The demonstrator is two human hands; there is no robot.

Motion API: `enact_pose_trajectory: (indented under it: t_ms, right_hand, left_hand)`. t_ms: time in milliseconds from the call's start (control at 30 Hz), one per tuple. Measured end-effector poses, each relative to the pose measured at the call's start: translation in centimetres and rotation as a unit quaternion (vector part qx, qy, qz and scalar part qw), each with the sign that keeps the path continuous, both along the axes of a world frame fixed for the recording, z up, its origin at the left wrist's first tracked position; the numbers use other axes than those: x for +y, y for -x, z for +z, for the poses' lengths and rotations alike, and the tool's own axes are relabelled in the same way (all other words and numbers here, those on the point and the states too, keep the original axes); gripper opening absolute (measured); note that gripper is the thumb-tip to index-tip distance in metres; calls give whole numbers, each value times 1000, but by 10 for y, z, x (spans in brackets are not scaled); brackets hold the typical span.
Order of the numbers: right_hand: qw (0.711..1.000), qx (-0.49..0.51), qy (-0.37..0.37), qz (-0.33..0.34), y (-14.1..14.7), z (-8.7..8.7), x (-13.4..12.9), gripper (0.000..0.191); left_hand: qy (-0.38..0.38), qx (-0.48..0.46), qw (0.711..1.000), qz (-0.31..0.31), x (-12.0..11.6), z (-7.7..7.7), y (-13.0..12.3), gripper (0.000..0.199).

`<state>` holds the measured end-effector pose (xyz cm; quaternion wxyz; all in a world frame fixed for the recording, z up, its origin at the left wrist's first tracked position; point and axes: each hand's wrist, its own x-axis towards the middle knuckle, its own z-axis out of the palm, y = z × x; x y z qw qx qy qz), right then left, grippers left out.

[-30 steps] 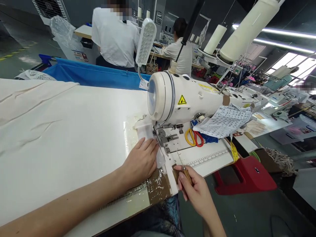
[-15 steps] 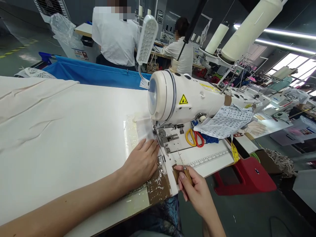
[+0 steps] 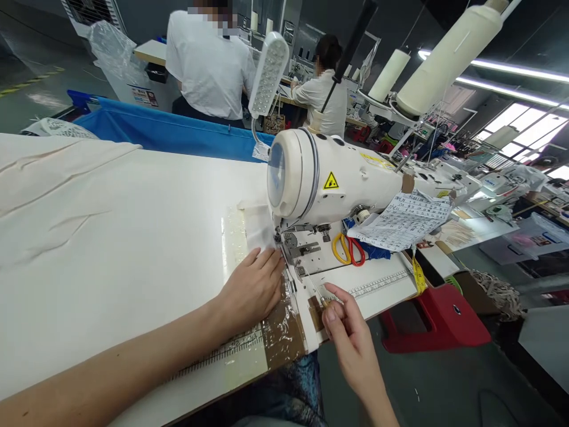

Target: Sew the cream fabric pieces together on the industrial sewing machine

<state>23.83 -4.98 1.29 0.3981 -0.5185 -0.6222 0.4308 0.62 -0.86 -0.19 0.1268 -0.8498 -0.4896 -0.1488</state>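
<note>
My left hand (image 3: 254, 289) lies palm down with its fingers stretched out, pressing a thin white piece of fabric (image 3: 258, 230) beside the needle area of the sewing machine (image 3: 338, 172). In my right hand (image 3: 351, 335) is an awl (image 3: 325, 302), its wooden end pinched between thumb and fingers. The thin metal shaft points up and left toward the presser foot. A narrow white strip (image 3: 307, 326) runs from the machine to the table's front edge, between my hands. What lies under my left palm is hidden.
Scissors (image 3: 351, 249) with yellow and red handles lie on the machine bed. A handwritten sheet (image 3: 398, 219) hangs from the machine. Pale cloth (image 3: 40, 178) covers the table's left end. A red stool (image 3: 448, 317) stands at right; two people sit beyond a blue cloth bin (image 3: 178, 131).
My right hand has turned the awl, and its tip has moved left, closer to the presser foot. The index finger is more extended. My left hand has barely shifted.
</note>
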Motion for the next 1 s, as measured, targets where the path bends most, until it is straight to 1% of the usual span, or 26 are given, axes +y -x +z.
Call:
enact_pose_trajectory:
  t_ms: [100,200,333,433,500,567,733,833,1000]
  right_hand:
    - [998,-39,-45,26,8,0,0,35]
    - [985,-78,-136,68,20,1,4,27]
    - [951,-136,-254,116,39,1,14,25]
    - [917,-228,-305,118,52,0,21,28]
    - [897,-288,-316,112,57,0,24,31]
    - [884,-325,-319,104,60,-1,26,32]
    - [875,-349,-324,91,63,-3,27,32]
    - [866,-365,-330,86,63,-4,27,31]
    - [841,-417,-336,76,66,-3,26,27]
  left_hand:
    - [0,-10,1000,1,5,-1,3,45]
    - [2,-20,1000,-1,10,1,5,44]
    - [31,-20,999,15,13,7,6,44]
    - [48,-24,998,15,15,9,7,41]
    - [49,-30,998,7,16,8,8,39]
    - [45,-32,998,2,17,7,9,39]
    - [40,-18,999,5,16,9,9,43]
    - [47,-23,999,6,16,10,8,41]
    - [56,-49,997,12,17,8,9,40]
